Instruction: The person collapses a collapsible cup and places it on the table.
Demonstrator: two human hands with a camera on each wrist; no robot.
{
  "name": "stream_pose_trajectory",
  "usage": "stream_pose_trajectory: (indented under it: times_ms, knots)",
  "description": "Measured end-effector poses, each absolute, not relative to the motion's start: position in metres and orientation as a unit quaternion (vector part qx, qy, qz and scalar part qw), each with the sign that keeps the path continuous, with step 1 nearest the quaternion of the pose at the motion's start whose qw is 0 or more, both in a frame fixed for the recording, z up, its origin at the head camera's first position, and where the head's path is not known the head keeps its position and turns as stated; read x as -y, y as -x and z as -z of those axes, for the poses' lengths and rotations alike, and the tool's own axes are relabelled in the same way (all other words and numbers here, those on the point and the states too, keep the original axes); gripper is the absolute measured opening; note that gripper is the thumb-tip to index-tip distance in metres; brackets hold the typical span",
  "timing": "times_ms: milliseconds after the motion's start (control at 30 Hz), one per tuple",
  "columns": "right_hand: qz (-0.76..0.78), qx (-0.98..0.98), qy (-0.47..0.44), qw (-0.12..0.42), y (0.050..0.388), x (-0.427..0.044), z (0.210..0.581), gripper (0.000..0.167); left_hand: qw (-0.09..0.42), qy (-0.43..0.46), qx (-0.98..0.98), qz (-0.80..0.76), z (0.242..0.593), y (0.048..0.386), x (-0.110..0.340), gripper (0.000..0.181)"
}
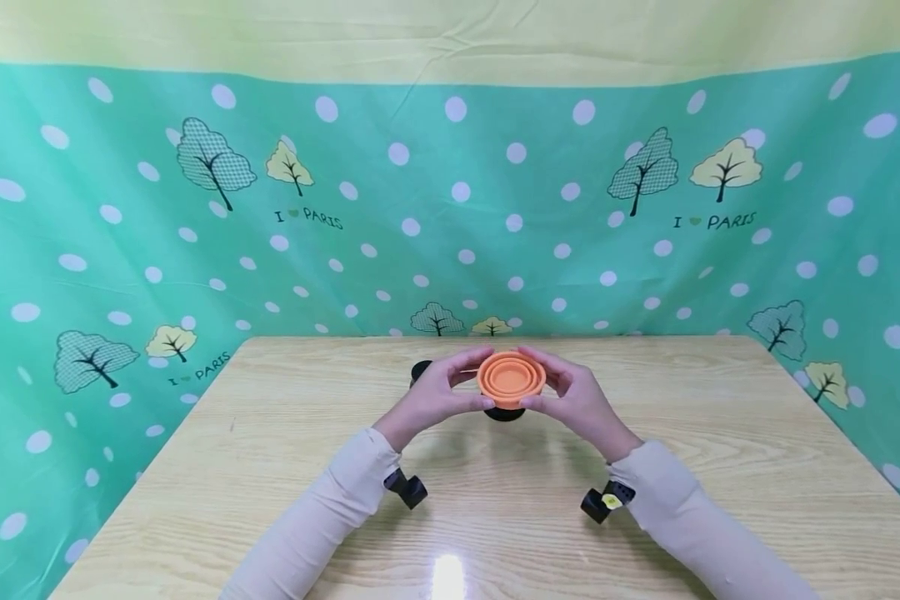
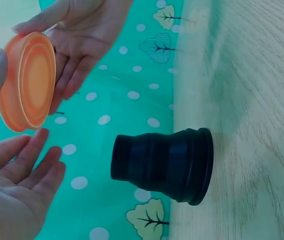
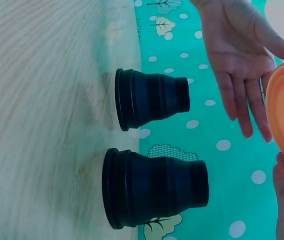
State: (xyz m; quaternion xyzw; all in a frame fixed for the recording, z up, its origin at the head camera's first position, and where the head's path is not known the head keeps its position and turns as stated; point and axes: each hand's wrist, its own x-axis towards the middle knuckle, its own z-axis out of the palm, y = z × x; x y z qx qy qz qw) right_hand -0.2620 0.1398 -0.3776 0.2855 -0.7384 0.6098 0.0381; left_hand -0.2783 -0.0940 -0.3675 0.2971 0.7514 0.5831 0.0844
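Observation:
An orange collapsible cup (image 1: 512,380), squashed flat into rings, is held up above the table between both hands. My left hand (image 1: 438,393) grips its left rim, thumb at the near side and fingers at the far side. The opposite rim is held the same way by my right hand (image 1: 576,398). Beneath and behind the orange cup stands a black collapsible cup (image 1: 504,414), mostly covered in the head view. A second black cup (image 1: 420,369) is partly hidden behind the left hand. Both black cups (image 3: 154,190) stand extended, wide end down, in the right wrist view.
The light wooden table (image 1: 307,400) ends at a green dotted cloth (image 1: 390,208) hanging behind and at the sides. Each wrist carries a black camera (image 1: 412,490) on a strap.

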Motion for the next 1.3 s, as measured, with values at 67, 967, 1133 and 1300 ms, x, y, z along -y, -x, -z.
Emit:
stream_pose_trajectory:
  times_ms: [67, 967, 1133, 1300]
  knots:
    - [-0.613, 0.731, -0.297, 0.034, 0.262, -0.140, 0.378, 0.072, 0.081, -0.298, -0.750, -0.585, 0.368, 0.278, 0.093, 0.073]
    - [-0.587, 0.768, -0.255, 0.001, 0.264, -0.167, 0.388, 0.076, 0.059, -0.320, -0.750, -0.576, 0.379, 0.280, 0.083, 0.065]
    - [-0.602, 0.767, -0.223, 0.005, 0.269, -0.183, 0.391, 0.077, 0.054, -0.301, -0.761, -0.572, 0.382, 0.282, 0.082, 0.062]
    - [-0.602, 0.776, -0.189, -0.013, 0.274, -0.197, 0.393, 0.077, 0.045, -0.279, -0.772, -0.570, 0.383, 0.284, 0.081, 0.061]
